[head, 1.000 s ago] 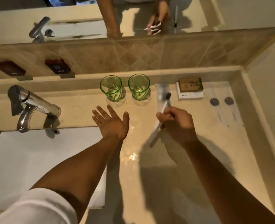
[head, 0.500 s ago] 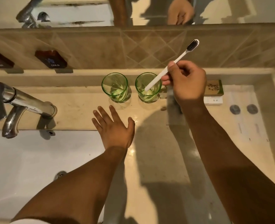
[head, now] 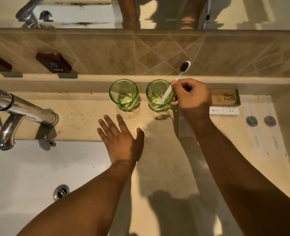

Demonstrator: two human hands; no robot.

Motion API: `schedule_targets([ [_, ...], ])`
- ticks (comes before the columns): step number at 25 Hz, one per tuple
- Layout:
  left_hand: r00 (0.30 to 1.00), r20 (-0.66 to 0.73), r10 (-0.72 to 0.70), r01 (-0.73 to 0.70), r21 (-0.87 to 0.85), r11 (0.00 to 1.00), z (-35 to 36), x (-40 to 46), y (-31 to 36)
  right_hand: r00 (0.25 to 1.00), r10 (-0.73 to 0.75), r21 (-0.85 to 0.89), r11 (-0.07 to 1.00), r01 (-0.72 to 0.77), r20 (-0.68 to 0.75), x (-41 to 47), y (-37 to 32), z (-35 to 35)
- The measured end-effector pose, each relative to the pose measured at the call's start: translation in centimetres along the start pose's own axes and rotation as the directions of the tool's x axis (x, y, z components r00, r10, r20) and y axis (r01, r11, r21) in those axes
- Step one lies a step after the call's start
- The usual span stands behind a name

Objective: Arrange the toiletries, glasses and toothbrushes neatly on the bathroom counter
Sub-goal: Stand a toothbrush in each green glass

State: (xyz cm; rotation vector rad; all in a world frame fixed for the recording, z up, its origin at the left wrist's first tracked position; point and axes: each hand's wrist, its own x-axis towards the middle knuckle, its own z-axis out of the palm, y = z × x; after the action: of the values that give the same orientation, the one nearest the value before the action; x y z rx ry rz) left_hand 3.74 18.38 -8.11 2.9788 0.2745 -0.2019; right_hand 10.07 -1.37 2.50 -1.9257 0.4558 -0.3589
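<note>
Two green glasses stand side by side at the back of the beige counter (head: 166, 167): the left glass (head: 123, 94) holds nothing, and the right glass (head: 158, 97) holds the handle end of a white toothbrush (head: 177, 80) with dark bristles pointing up and right. My right hand (head: 191, 97) is shut on the toothbrush's middle, just right of that glass. My left hand (head: 121, 137) lies flat on the counter in front of the glasses, fingers spread, holding nothing.
A small brown and white box (head: 225, 103) sits right of my right hand, with two clear sachets (head: 261, 133) further right. A chrome tap (head: 21, 113) overhangs the white basin (head: 30, 176) at left. A tiled wall and mirror rise behind the ledge.
My right hand lifted the toothbrush from the counter, carried it to the right glass and lowered its handle end down to the glass bottom. My left hand stayed flat.
</note>
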Motion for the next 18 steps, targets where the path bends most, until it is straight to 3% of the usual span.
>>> schedule_targets([
  [8,1.0,-0.011,-0.003,0.003,-0.012,1.0,0.0,0.0,-0.1,0.989,0.134,-0.004,0.991,-0.135,-0.056,1.3,0.5,0.6],
  [18,1.0,-0.011,0.005,-0.005,-0.005,1.0,0.2,0.1,-0.1,0.982,0.182,-0.023,0.983,-0.183,-0.051,1.9,0.3,1.2],
])
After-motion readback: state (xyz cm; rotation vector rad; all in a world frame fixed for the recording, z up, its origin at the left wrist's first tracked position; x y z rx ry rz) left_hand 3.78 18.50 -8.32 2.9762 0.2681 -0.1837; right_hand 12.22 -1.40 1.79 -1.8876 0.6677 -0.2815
